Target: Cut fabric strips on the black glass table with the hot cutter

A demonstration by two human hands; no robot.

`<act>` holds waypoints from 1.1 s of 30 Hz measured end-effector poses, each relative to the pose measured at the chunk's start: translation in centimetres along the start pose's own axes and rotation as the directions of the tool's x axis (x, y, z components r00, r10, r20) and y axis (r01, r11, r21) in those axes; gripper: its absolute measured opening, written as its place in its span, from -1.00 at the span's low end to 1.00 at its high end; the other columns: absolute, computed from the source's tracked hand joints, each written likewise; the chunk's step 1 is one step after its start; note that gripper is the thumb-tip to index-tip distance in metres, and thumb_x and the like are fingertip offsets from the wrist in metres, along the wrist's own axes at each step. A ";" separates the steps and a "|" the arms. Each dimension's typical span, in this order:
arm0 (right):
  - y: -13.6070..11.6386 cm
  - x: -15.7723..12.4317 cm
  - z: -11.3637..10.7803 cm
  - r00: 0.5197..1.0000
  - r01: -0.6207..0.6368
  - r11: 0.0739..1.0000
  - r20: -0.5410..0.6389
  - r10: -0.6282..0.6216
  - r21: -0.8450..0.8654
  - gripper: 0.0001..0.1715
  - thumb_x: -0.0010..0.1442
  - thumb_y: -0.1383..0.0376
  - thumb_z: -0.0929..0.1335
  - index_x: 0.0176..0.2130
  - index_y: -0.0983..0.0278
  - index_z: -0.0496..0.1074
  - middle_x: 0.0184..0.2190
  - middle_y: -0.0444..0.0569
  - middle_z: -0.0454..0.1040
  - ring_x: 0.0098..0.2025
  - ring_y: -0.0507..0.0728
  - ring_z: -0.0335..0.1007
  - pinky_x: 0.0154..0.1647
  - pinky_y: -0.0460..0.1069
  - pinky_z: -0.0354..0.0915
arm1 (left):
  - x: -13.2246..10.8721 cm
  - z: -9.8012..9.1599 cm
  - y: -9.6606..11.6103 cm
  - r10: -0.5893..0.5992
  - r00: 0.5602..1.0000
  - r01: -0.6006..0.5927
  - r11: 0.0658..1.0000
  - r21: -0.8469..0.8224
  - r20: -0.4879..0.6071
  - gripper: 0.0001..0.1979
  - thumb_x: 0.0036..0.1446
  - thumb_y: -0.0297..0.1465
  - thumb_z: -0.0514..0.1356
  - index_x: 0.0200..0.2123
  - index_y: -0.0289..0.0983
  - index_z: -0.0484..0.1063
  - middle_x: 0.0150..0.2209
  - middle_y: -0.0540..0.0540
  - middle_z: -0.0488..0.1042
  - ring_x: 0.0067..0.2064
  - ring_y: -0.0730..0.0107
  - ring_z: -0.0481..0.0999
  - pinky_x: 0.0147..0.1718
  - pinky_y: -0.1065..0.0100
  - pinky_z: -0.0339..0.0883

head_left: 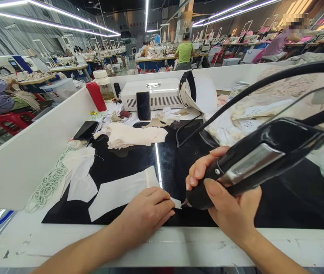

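My right hand [224, 201] is wrapped round a black hand-held tool [253, 160] with a metal band and a black cord. The tool's tip meets the right end of a white fabric piece [122, 190] lying on the black work surface [176, 163]. My left hand [147, 215] lies on that piece, fingers together and pressed flat, holding its right end down just left of the tool tip.
A stack of cream fabric pieces [133, 135] lies further back, with a pale green cord pile [48, 182] at left. A white machine box [153, 93], two phones [143, 105], a red bottle [96, 96] and white partition walls [22, 160] surround the surface. Other people work at distant tables.
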State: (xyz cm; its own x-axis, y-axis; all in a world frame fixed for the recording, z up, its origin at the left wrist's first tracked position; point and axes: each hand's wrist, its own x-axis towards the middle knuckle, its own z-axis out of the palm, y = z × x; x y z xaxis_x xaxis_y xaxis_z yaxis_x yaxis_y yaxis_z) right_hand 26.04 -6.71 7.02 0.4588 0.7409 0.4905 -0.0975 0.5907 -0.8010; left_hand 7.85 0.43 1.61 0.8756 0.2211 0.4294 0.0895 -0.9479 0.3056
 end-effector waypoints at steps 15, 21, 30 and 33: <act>-0.6 0.0 -0.1 1.000 0.006 1.000 0.012 -0.006 0.030 -0.58 0.25 0.22 0.60 0.01 0.07 0.45 -0.35 -0.18 0.53 -0.53 0.00 0.37 -0.54 -0.04 0.40 | -1.8 -1.8 0.5 -0.094 0.994 0.097 0.994 -0.054 0.052 -0.82 0.52 -0.47 0.13 -0.05 -0.31 0.56 -0.04 -0.17 0.58 -0.02 0.28 0.57 0.05 0.28 0.52; -0.5 -0.2 -0.4 1.000 0.011 1.000 0.006 -0.011 0.009 -0.57 0.25 0.24 0.60 0.03 0.07 0.45 -0.35 -0.18 0.53 -0.51 0.03 0.40 -0.52 -0.03 0.42 | -1.3 -1.6 0.4 -0.053 0.997 0.057 0.996 -0.075 0.052 -0.84 0.51 -0.48 0.15 -0.09 -0.32 0.55 0.10 -0.16 0.62 0.09 0.24 0.57 0.19 0.25 0.46; -0.7 -0.6 -0.9 1.000 0.017 0.999 0.003 -0.017 -0.036 -0.55 0.26 0.22 0.59 0.06 0.07 0.45 -0.36 -0.16 0.52 -0.41 0.08 0.46 -0.42 -0.02 0.48 | -1.1 -1.6 0.5 -0.127 0.988 0.142 0.969 -0.201 0.087 -0.86 0.50 -0.46 0.18 -0.06 -0.32 0.56 -0.09 -0.12 0.64 -0.01 0.25 0.58 0.10 0.25 0.45; -0.8 -0.6 -1.0 1.000 0.027 0.999 0.001 -0.027 -0.047 -0.55 0.25 0.22 0.59 0.06 0.06 0.46 -0.36 -0.16 0.52 -0.39 0.09 0.46 -0.40 -0.01 0.50 | -1.2 -1.7 0.6 -0.193 0.974 0.214 0.953 -0.215 0.116 -0.83 0.47 -0.45 0.22 0.05 -0.31 0.55 -0.04 -0.14 0.63 0.02 0.22 0.58 0.10 0.22 0.46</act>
State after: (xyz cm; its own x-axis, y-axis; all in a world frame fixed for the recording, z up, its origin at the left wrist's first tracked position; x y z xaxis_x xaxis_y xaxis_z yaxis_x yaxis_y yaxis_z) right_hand 26.72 -7.94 6.98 0.4606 0.7250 0.5121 -0.0440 0.5949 -0.8026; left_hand 6.06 0.02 2.76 0.8910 0.3717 0.2606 0.1709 -0.8065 0.5659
